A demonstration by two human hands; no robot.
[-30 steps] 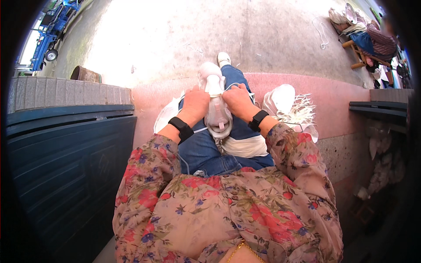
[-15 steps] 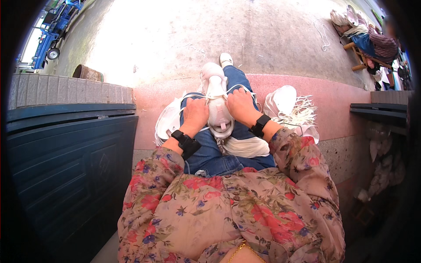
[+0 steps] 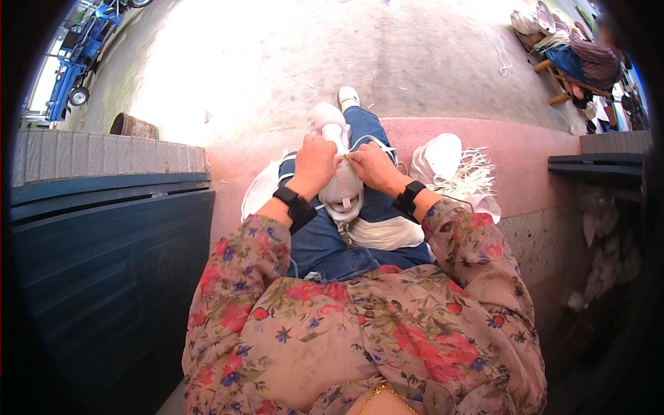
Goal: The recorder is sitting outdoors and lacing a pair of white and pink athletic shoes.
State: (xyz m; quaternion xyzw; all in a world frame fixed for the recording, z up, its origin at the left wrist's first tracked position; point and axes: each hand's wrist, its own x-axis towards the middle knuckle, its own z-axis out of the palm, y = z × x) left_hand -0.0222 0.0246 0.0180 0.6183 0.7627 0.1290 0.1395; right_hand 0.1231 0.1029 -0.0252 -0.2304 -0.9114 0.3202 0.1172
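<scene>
A pale pinkish-white sneaker (image 3: 344, 194) rests on my jeans-clad legs, its toe pointing away from me and its heel toward my lap. Over its tongue, my left hand (image 3: 315, 166) is closed, fingertips pinched at the lacing. Close beside it, my right hand (image 3: 375, 168) pinches too, with the tips nearly meeting the left ones. A white shoelace (image 3: 363, 140) loops out from between the hands across my right thigh. What exactly the left fingertips hold is partly hidden, but it looks like the lace. A bundle of white laces (image 3: 389, 234) lies across my lap.
Right of my leg lie a white shoe piece (image 3: 443, 155) and a heap of laces (image 3: 477, 173). More white shoe pieces (image 3: 259, 190) are at my left. A dark blue door (image 3: 111, 277) stands left. Another person (image 3: 595, 62) sits far right; a bucket (image 3: 133, 126) stands far left.
Both hands have come together over the shoe's tongue, the left moving right and slightly away from me. Before, they were apart at the shoe's sides. The whole view has shifted slightly.
</scene>
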